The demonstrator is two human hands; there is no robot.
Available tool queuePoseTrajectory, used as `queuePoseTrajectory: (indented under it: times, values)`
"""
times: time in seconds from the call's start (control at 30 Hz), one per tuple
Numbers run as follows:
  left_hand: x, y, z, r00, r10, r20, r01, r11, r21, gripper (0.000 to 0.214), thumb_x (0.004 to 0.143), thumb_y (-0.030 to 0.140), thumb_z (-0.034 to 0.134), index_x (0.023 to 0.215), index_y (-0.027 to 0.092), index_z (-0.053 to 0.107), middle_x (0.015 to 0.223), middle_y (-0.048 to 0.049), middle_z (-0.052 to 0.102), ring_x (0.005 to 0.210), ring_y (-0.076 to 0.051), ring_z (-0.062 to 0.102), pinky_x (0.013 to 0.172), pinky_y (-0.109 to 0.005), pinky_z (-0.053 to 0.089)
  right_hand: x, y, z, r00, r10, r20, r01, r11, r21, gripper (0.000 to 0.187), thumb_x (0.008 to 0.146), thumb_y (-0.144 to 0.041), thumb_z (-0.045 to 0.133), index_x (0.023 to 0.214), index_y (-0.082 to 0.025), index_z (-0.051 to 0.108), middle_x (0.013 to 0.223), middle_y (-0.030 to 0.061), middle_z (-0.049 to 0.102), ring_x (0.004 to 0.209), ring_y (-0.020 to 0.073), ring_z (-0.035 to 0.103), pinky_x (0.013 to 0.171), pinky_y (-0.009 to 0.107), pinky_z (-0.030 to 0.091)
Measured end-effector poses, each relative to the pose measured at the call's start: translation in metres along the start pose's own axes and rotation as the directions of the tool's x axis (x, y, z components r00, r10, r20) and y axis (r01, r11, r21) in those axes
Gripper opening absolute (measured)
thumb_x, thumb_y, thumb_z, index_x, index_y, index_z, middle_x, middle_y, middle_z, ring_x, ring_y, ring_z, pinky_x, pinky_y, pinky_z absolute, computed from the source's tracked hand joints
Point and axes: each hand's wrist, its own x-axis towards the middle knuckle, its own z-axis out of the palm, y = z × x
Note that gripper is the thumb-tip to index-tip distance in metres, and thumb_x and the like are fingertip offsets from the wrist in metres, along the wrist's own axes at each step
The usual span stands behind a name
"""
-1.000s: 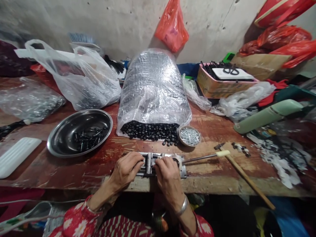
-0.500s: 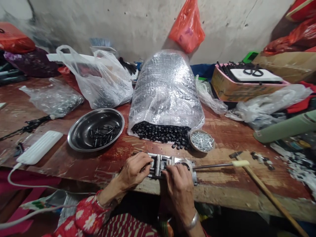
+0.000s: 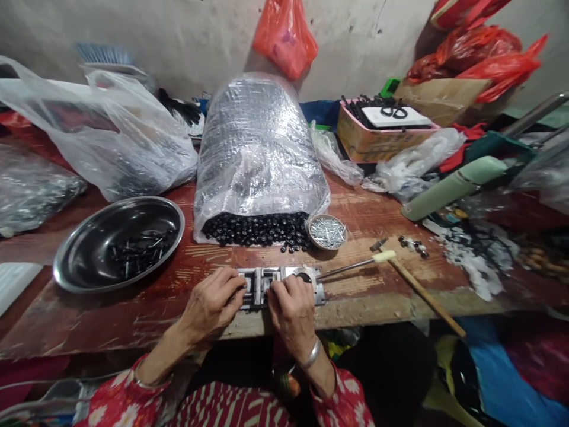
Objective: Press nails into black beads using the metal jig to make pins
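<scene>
Two bare hands work at the front edge of a worn, reddish-brown wooden tabletop (image 3: 368,207). The left hand (image 3: 208,302) and the right hand (image 3: 291,311) lie side by side, fingers curled down over a low, flat steel jig (image 3: 278,283) with square, slotted blocks, which sits right at the tabletop's edge. Each grip is closed down onto the jig, the two hands almost meeting over it; the fingers hide whether they also clamp a small piece inside, so that cannot be told. A thin steel rod (image 3: 347,268) runs right from the jig to a cream tip lying across a wooden-handled hammer (image 3: 418,290), whose handle juts past the edge. Just beyond the jig, glossy black beads (image 3: 255,230) spill from the mouth of a clear plastic sack (image 3: 262,148), beside a small round dish of silver nails (image 3: 328,231). To the left, a shallow steel pan (image 3: 102,234) holds black pins (image 3: 137,252).

Fingers this close to the jig's blocks could be pinched if the rod swings. Uneven pressure could shift the jig, so near the edge. A sleeve catching the overhanging hammer could pull it down, and a careless reach could scatter the loose beads or upset the nails.
</scene>
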Motion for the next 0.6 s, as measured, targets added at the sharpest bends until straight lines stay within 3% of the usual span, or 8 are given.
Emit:
queuePoseTrajectory:
  times: [0.33,0.5,0.6]
  values:
    - [-0.005,0.007,0.009,0.989,-0.101,-0.104,0.085,0.986,-0.141,0.026,0.090,0.008,0.058,0.114,0.019,0.060,0.102,-0.0063,0.066,0.097,-0.019,0.063,0.087,-0.032,0.052,-0.005,0.013,0.004,0.998,-0.041,-0.050,0.051,0.976,0.211,0.008,0.101,-0.025,0.057,0.105,-0.022,0.064,0.087,0.0037,0.056,0.085,0.0216,0.048,0.077,0.038,0.035]
    - [-0.002,0.014,0.004,0.965,-0.258,-0.044,0.251,0.960,-0.129,0.017,0.089,0.013,0.059,0.104,0.019,0.063,0.096,-0.0060,0.061,0.092,-0.019,0.060,0.081,-0.031,0.051,-0.007,0.016,0.004,0.997,-0.050,-0.067,0.066,0.961,0.268,0.011,0.099,-0.021,0.060,0.109,-0.022,0.064,0.089,0.0037,0.057,0.084,0.0213,0.049,0.076,0.037,0.035]
    - [-0.002,0.015,0.004,0.960,-0.277,-0.035,0.272,0.956,-0.107,0.014,0.089,0.015,0.059,0.101,0.019,0.064,0.095,-0.0058,0.059,0.090,-0.019,0.060,0.079,-0.030,0.050,-0.008,0.017,0.005,0.996,-0.055,-0.076,0.073,0.960,0.270,0.011,0.099,-0.019,0.060,0.110,-0.022,0.063,0.089,0.0035,0.057,0.084,0.0212,0.049,0.076,0.037,0.035]
